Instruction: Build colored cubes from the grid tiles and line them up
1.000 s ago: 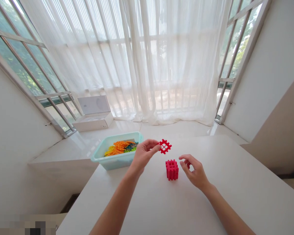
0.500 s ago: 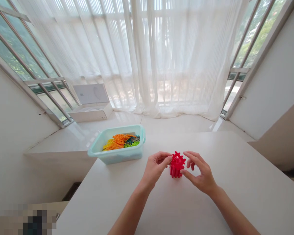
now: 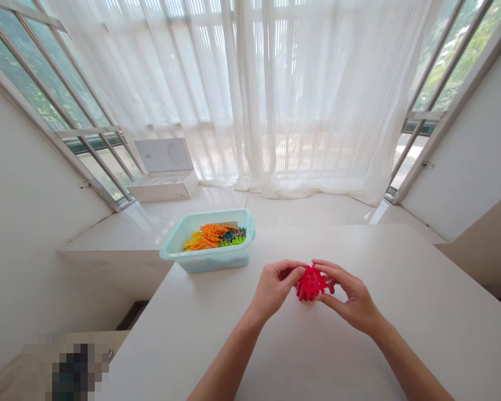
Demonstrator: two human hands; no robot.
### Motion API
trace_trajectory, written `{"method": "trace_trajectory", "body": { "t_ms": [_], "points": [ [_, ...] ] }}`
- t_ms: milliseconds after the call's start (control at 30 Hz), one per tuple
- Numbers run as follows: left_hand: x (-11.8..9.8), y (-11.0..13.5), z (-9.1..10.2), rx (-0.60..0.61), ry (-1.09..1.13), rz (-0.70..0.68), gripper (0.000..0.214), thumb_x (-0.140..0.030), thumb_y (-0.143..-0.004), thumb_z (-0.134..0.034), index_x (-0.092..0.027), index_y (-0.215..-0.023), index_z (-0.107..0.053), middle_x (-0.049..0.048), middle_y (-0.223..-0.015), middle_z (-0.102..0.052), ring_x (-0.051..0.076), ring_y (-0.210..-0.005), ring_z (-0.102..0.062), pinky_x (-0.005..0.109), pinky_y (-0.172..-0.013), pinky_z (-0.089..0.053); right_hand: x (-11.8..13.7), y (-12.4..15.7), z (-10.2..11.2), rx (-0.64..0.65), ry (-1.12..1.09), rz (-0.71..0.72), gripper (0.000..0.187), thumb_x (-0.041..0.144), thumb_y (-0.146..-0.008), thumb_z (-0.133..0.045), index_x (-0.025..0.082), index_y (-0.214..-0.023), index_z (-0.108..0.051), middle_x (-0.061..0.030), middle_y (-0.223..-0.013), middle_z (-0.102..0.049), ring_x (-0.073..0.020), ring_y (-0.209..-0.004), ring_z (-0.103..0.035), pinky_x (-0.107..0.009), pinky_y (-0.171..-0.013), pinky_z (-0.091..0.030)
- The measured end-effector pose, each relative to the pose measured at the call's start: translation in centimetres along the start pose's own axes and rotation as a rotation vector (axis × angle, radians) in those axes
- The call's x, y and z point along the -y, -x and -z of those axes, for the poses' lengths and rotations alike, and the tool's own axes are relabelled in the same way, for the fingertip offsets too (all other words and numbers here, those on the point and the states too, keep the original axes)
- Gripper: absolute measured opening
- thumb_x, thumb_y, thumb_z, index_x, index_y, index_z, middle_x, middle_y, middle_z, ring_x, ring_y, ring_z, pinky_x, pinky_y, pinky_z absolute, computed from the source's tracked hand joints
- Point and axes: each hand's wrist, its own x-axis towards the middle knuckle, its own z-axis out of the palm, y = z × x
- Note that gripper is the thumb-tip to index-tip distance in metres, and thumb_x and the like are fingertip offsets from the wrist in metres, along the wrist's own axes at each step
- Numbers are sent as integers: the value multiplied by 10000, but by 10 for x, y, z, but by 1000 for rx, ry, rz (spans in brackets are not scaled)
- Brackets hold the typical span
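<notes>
A red panel [image 3: 316,282] w/ notched edges is held by the L hand [image 3: 275,287], pinched b/w thumb & fingers at its upper-L corner. The panel is tilted, its face turned partly to the camera, & is set against the top of a red block [image 3: 302,292]; whether the notches are fully engaged can't be told, as the two overlap in the same colour. The block is placed on the white worktop [image 3: 209,334], R of centre, b/w both hands. The R hand [image 3: 353,298] is curved round the R side of the red pcs, its fingers spread, w/ a fingertip brought to the top edge & the thumb to the lower R; whether anything is actually gripped by it can't be told. To the L, well apart from the hands, a pale turquoise bin [image 3: 217,260] is seated near the worktop's back L edge. In it, orange pcs [image 3: 211,236], yellow pcs [image 3: 191,243] & green pcs [image 3: 232,241] are heaped, w/ some darker ones behind. Farther back, a white box [image 3: 161,192], lid raised, is set on the glossy sill [image 3: 313,211]. The window behind is covered by a sheer white curtain [image 3: 325,100]. The lower-L corner is pixelated, so its contents can't be made out.
</notes>
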Motion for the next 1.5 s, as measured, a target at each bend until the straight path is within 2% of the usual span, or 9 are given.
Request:
{"method": "trace_trajectory", "body": {
  "t_ms": [100,200,267,433,767,967,1133,1500],
  "points": [
    [1,1,0,2,12,-33,224,-341,-869,-654,-168,-997,-714,61,-868,-724,151,-753,-655,274,-704,-552,-3,0,0,-10,-77,-55,404,233,-847,-699,324,-1230,-613,-85,-1326,-584,-149,-721,-602,-326,-629,-529],
    [-2,3,2,80,-14,-133,239,-267,-808,-725,-186,-1031,-699,99,-1148,-671,204,-992,-656,326,-849,-559,-7,-1,0,-61,-127,-104,341,245,-852,-691,310,-1182,-633,-88,-1332,-566,-124,-669,-560,-310,-600,-513],
    [-3,3,2,116,-106,-210,273,-213,-752,-773,-203,-1018,-712,103,-1241,-627,237,-1120,-613,359,-938,-529,-10,-2,0,-78,-151,-144,325,254,-850,-692,301,-1167,-637,-90,-1335,-559,-107,-629,-525,-306,-590,-510],
    [0,1,4,102,-300,-302,223,-176,-773,-743,-226,-989,-718,78,-1186,-653,224,-1130,-608,384,-1011,-473,-13,-5,-1,-28,-171,-197,299,262,-854,-679,293,-1149,-641,-90,-1338,-551,-90,-576,-475,-305,-574,-503],
    [7,-1,14,176,-395,-323,215,-164,-766,-729,-218,-971,-694,61,-1138,-648,193,-1051,-631,351,-979,-487,-20,-7,4,85,-74,-203,305,326,-844,-670,290,-1147,-664,-88,-1311,-595,-96,-573,-512,-303,-565,-519],
    [8,-2,14,186,-397,-304,198,-187,-775,-717,-215,-970,-699,73,-1152,-642,204,-1055,-631,362,-967,-492,-17,-8,6,97,-28,-198,303,344,-847,-658,268,-1141,-665,-100,-1302,-607,-125,-644,-610,-316,-605,-555],
    [7,-2,14,188,-381,-292,175,-177,-773,-709,-213,-944,-695,81,-1143,-666,227,-1141,-606,375,-990,-476,-14,-8,6,83,-4,-172,295,342,-849,-653,275,-1136,-666,-96,-1287,-617,-136,-669,-647,-314,-605,-556],
    [10,-2,16,214,-400,-311,150,-178,-786,-694,-201,-932,-665,87,-1151,-675,223,-1152,-612,354,-980,-474,-17,-7,1,53,66,-88,291,294,-864,-651,280,-1154,-659,-90,-1250,-634,-134,-670,-643,-311,-604,-539]
  ]
}}
